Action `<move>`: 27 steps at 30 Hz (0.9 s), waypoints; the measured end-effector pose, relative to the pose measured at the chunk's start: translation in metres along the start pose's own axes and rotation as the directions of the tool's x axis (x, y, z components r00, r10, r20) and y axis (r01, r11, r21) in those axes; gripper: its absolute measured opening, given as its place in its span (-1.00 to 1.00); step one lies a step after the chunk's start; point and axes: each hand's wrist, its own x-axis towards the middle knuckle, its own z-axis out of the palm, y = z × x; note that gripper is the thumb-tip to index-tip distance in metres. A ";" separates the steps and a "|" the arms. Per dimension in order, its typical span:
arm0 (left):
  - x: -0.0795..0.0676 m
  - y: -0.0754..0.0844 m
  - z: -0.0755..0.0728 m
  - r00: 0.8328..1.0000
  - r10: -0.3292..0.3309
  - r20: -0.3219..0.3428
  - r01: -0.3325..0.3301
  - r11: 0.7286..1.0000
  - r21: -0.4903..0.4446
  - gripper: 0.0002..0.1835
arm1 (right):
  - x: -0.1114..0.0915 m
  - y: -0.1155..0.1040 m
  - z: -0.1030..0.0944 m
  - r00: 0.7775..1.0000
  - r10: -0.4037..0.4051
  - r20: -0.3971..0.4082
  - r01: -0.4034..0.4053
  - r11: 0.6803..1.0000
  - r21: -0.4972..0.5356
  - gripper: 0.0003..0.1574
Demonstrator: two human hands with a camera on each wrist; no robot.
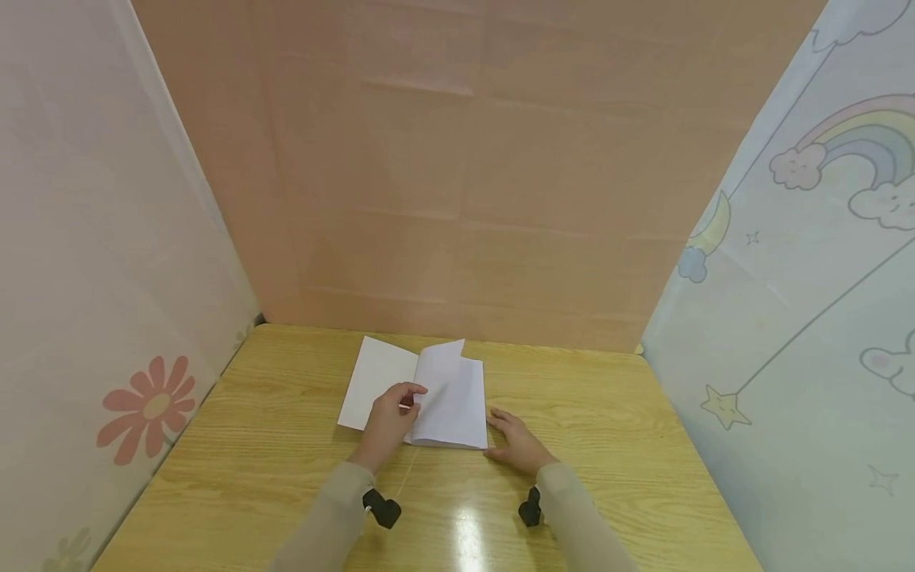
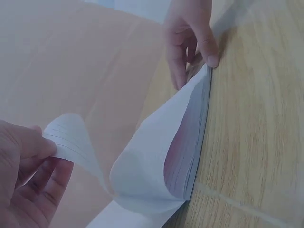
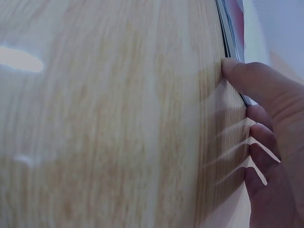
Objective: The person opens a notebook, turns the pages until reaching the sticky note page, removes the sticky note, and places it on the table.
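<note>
A notebook with white pages lies open on the wooden table, some of its pages lifted and curling. My left hand is over its middle fold. In the left wrist view this hand pinches the edge of a curled, faintly lined page between thumb and fingers. Beside the notebook's right edge rests my right hand, its fingers spread. The right wrist view shows the thumb of that hand touching the notebook's corner, with the other fingers along the side.
The wooden table extends around the notebook. A plain orange-brown backdrop stands behind it. Pale walls with printed drawings rise at both sides, a flower on the left and a rainbow on the right.
</note>
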 end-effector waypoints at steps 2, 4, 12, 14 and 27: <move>-0.001 -0.002 -0.005 0.999 -0.003 -0.032 0.003 1.000 -0.009 -0.72 | 0.000 0.000 0.000 1.000 0.002 -0.002 -0.002 1.000 -0.004 -0.10; -0.002 -0.004 -0.010 0.997 -0.002 -0.071 0.001 1.000 -0.016 -0.72 | 0.000 0.000 0.000 1.000 0.004 -0.003 -0.004 1.000 -0.009 -0.09; -0.005 -0.017 -0.027 0.985 -0.001 -0.173 -0.007 0.999 -0.048 -0.72 | 0.000 0.002 0.000 1.000 -0.001 -0.002 0.001 1.000 0.003 -0.08; -0.006 -0.021 -0.031 0.982 -0.022 -0.185 0.011 0.998 -0.064 -0.73 | 0.000 0.002 0.000 1.000 -0.002 -0.002 0.002 1.000 0.000 -0.08; -0.017 -0.046 -0.048 0.966 -0.121 -0.227 0.100 0.990 -0.101 -0.72 | 0.000 -0.001 0.000 1.000 -0.003 0.000 0.003 1.000 -0.017 -0.08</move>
